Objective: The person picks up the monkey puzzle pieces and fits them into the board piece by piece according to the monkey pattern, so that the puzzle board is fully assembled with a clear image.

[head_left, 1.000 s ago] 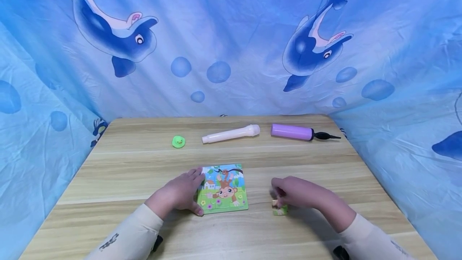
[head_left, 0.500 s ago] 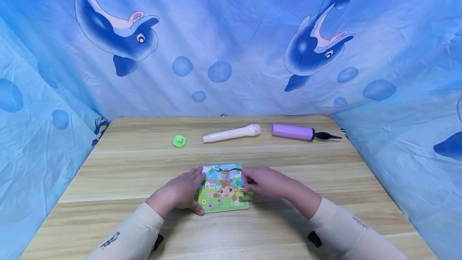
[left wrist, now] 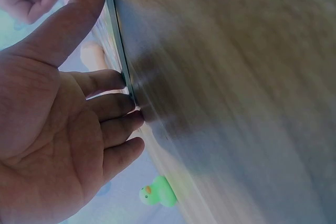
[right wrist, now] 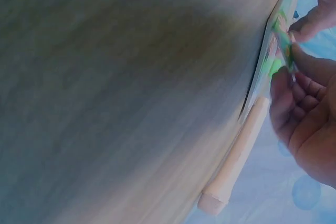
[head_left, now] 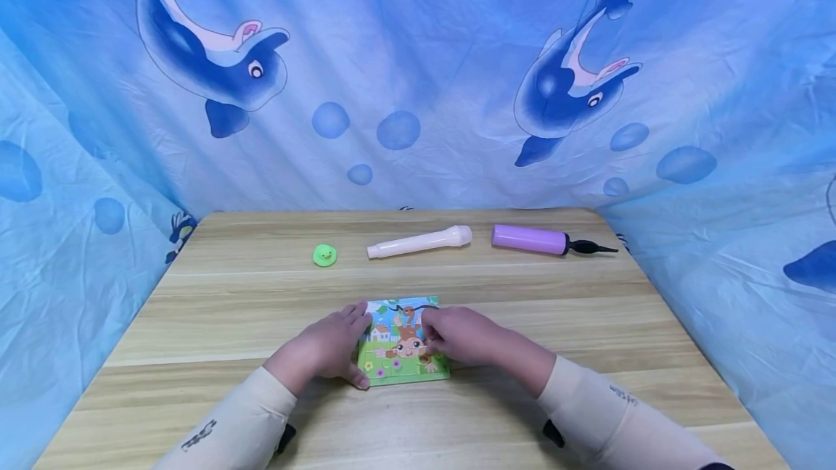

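Note:
A square jigsaw puzzle [head_left: 398, 368] with a monkey picture lies flat on the wooden table. My left hand [head_left: 326, 345] rests at its left side, the fingers [left wrist: 113, 103] extended against the board's edge and the thumb near the front left corner. Over the right part of the picture, my right hand [head_left: 466, 336] pinches a small puzzle piece [right wrist: 285, 48] between thumb and fingertips. In the right wrist view that piece is tilted above the board. From the head, the right fingers mostly cover it and the picture beneath.
Along the back of the table [head_left: 261, 296] lie a green toy duck [head_left: 324, 255], a pale microphone-shaped stick [head_left: 419, 242] and a purple hand pump [head_left: 530, 238] with a black nozzle. A blue dolphin-print curtain [head_left: 444, 93] hangs behind and at both sides.
My right hand has picked the puzzle piece off the table at the right and carried it left, over the puzzle. The left hand has stayed against the puzzle's left edge.

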A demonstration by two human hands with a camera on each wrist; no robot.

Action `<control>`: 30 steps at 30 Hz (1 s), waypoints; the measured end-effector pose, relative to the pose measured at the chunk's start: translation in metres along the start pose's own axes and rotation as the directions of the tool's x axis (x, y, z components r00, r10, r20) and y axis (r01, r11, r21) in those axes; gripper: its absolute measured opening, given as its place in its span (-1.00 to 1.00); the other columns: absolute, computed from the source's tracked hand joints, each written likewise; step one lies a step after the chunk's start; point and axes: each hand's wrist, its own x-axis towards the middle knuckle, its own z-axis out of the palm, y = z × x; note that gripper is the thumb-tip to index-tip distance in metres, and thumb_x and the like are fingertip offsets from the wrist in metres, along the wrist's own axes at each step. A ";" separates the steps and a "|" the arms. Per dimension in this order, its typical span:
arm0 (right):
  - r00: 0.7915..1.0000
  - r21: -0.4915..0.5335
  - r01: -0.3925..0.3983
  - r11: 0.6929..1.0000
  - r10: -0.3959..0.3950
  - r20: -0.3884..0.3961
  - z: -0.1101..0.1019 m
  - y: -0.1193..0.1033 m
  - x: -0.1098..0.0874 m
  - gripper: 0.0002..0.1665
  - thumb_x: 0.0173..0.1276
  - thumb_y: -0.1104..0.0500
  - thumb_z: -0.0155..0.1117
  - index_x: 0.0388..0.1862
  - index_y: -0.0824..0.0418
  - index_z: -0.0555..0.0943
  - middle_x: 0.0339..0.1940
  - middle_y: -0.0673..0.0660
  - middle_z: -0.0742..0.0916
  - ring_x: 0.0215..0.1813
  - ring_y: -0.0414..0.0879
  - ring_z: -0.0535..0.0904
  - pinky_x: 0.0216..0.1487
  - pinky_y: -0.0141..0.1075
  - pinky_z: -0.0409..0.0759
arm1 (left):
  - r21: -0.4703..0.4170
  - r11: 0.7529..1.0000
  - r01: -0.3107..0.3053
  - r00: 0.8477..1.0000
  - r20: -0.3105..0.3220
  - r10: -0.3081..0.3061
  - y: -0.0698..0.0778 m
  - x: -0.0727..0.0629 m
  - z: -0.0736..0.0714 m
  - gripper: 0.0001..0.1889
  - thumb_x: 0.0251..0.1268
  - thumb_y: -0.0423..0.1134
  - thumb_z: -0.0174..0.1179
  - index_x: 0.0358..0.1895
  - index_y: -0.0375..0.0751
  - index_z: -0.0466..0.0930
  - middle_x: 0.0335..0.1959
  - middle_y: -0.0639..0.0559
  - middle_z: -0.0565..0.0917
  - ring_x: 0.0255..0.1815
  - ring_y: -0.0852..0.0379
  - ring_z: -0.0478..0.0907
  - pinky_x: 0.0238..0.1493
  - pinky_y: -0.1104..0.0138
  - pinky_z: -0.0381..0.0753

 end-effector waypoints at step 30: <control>0.986 -0.138 -0.165 0.977 0.162 -0.033 0.014 -0.013 0.010 -0.76 0.32 0.00 0.37 -0.35 0.06 0.50 -0.45 -0.09 0.51 -0.40 -0.21 0.42 -0.38 -0.36 0.49 | -0.008 1.000 -0.009 1.000 0.001 0.009 0.000 -0.002 -0.002 0.24 -0.27 0.25 0.52 0.48 -0.38 0.15 0.56 -0.30 0.06 0.56 -0.27 0.03 0.52 -0.06 0.16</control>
